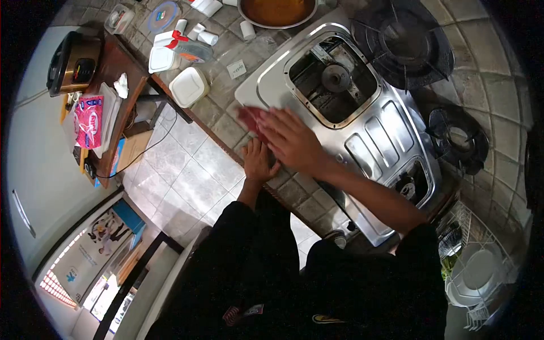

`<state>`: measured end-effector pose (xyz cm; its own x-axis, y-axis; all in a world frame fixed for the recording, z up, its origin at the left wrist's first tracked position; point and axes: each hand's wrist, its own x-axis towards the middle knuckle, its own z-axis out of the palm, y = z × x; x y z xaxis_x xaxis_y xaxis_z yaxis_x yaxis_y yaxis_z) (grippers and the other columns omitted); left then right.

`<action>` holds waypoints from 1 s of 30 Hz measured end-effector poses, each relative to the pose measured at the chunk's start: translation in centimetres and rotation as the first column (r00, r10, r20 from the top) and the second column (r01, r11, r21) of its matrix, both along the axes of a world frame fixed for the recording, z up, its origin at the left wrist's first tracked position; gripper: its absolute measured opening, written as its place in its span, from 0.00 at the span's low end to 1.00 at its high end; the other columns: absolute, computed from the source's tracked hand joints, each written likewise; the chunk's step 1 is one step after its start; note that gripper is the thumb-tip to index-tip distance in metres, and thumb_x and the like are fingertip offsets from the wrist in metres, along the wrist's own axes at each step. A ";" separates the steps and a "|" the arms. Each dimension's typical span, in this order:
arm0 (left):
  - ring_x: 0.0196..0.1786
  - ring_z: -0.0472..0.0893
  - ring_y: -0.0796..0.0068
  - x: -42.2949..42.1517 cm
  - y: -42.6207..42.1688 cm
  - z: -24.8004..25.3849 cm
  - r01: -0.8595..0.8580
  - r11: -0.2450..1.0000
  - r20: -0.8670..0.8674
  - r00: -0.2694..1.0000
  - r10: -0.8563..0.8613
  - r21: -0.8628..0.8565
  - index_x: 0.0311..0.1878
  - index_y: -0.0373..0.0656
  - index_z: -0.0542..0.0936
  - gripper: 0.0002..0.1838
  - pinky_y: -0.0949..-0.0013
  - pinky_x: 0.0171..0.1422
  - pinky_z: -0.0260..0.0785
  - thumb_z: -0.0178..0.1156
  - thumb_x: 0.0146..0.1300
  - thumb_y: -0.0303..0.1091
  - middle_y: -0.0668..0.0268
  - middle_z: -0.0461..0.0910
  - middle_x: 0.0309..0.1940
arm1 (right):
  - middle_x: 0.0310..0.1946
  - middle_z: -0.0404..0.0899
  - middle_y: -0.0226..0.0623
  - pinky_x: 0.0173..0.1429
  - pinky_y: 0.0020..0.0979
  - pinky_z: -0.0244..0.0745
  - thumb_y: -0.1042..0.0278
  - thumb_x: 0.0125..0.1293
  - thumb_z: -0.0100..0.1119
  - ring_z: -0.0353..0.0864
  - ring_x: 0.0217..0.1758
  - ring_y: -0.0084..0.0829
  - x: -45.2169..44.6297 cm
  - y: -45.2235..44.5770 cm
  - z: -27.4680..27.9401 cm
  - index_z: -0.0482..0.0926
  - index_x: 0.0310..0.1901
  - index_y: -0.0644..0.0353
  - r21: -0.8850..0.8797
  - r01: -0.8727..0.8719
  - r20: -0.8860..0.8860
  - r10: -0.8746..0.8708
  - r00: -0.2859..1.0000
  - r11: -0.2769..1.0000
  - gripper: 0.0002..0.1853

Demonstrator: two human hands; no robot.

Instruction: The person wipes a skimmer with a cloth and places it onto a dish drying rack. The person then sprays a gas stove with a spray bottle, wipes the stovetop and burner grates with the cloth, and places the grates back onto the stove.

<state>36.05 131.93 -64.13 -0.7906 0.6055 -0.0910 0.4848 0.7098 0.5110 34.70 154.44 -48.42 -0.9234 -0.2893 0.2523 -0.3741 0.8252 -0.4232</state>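
Observation:
My right hand (289,140) presses a dark red cloth (253,122) at the left corner of the silver gas stove (334,147); hand and cloth are somewhat blurred. Just below it, my left hand (259,161) lies on the tiled counter's edge with its fingers apart, holding nothing. The stove top has an uncovered burner (336,78) in a square opening and a second one (406,187) at its lower right. Its black pan supports (405,39) are off, on the counter beyond it.
A spray bottle (192,50), white-lidded containers (188,87) and a small card (237,69) are left of the stove. A pan of orange-brown liquid (277,10) stands at the top. A dish rack (476,266) is lower right, a rice cooker (73,63) far left.

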 end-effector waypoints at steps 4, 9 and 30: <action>0.73 0.66 0.36 0.2 -0.5 -1.2 0.014 0.999 -0.186 0.982 -0.023 -0.050 0.77 0.44 0.71 0.54 0.36 0.75 0.53 0.56 0.59 0.78 0.45 0.64 0.77 | 0.75 0.73 0.44 0.85 0.55 0.58 0.65 0.66 0.69 0.66 0.83 0.46 2.6 0.6 0.1 0.81 0.67 0.61 -0.186 -0.104 0.075 0.120 0.990 0.977 0.27; 0.72 0.66 0.39 -0.3 0.2 1.3 0.007 0.999 -0.030 1.000 -0.009 -0.050 0.69 0.43 0.75 0.46 0.36 0.72 0.56 0.63 0.56 0.68 0.47 0.68 0.72 | 0.74 0.74 0.40 0.83 0.57 0.61 0.66 0.64 0.70 0.70 0.80 0.46 -5.1 1.4 -1.3 0.82 0.65 0.55 -0.148 -0.348 -0.021 0.349 0.937 0.926 0.26; 0.66 0.67 0.44 -0.5 0.7 3.2 -0.022 0.998 -0.007 1.000 0.021 -0.064 0.61 0.41 0.76 0.39 0.42 0.68 0.57 0.73 0.48 0.54 0.49 0.68 0.61 | 0.70 0.77 0.40 0.82 0.59 0.61 0.63 0.66 0.69 0.71 0.77 0.52 -13.0 2.0 -1.4 0.83 0.63 0.52 -0.073 0.117 -0.119 -0.126 0.985 0.990 0.22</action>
